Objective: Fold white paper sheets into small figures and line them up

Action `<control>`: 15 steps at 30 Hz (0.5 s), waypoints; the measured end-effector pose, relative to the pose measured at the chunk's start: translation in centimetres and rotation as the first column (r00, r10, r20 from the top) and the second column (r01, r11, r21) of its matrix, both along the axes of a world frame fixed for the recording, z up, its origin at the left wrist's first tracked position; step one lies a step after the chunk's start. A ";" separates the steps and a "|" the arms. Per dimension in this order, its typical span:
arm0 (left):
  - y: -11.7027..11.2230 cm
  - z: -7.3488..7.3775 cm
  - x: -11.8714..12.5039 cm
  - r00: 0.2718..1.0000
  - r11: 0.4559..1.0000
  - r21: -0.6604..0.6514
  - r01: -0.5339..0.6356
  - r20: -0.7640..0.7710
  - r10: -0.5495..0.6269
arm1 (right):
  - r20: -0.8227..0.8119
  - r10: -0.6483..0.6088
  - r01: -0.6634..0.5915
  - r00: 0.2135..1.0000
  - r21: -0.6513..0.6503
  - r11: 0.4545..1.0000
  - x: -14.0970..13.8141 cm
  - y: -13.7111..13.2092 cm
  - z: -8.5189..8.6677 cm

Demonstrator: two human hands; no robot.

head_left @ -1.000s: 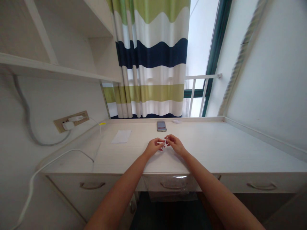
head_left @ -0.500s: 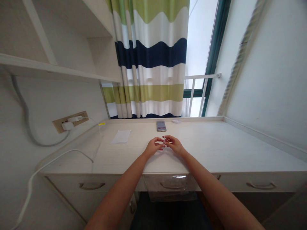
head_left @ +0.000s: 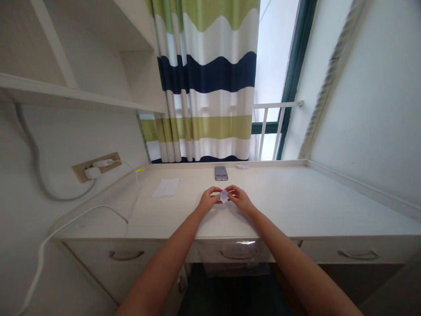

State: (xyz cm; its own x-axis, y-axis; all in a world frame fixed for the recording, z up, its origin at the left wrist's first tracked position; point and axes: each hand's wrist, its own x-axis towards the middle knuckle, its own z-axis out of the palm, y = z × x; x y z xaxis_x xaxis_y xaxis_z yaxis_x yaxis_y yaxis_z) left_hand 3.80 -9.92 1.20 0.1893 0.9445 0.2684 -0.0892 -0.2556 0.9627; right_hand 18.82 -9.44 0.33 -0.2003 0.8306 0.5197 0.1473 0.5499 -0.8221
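Note:
A small piece of folded white paper (head_left: 224, 196) is held up between my two hands, just above the desk (head_left: 296, 206). My left hand (head_left: 209, 199) grips its left edge between thumb and fingers. From the other side, my right hand (head_left: 239, 198) pinches the right edge. The paper's broad, roughly diamond-shaped face points toward me. Its exact folds are too small to make out. Just beyond my hands lies a phone (head_left: 221, 173) with its screen lit.
To the left on the desk rests a stack of white paper sheets (head_left: 166, 188). A small white paper piece (head_left: 242, 166) lies by the back edge. White cables (head_left: 108, 206) run from the wall socket (head_left: 97, 166). Clear plastic (head_left: 230, 259) hangs over the middle drawer.
The folded paper was edge-on as a thin upright strip; now its wider face shows. My hands have drawn slightly apart around it and still hold it in the same place.

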 end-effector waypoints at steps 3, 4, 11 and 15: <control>-0.3 0.3 -0.1 0.999 1.000 -0.018 0.016 0.043 -0.015 | 0.006 0.003 -0.003 1.000 0.003 1.000 0.0 0.2 -0.1; -0.4 0.4 -0.2 0.998 1.000 -0.022 0.021 0.061 -0.020 | 0.009 0.000 0.000 1.000 0.007 1.000 0.1 0.3 -0.1; 0.0 0.1 -0.3 0.984 0.994 -0.085 0.070 0.171 -0.055 | 0.051 -0.085 0.074 0.995 0.188 0.979 0.5 0.4 -0.2; 0.5 -0.3 -0.3 0.988 0.993 -0.091 0.074 0.145 -0.060 | 0.112 -0.078 0.054 0.991 0.206 0.977 0.6 0.2 0.0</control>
State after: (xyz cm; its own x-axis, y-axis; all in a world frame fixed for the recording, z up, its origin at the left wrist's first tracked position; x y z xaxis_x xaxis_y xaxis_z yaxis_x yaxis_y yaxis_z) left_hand 3.54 -9.39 0.85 0.2197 0.9537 0.2055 -0.2398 -0.1514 0.9589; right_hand 19.45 -9.25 0.33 -0.2186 0.7244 0.6538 0.2788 0.6884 -0.6696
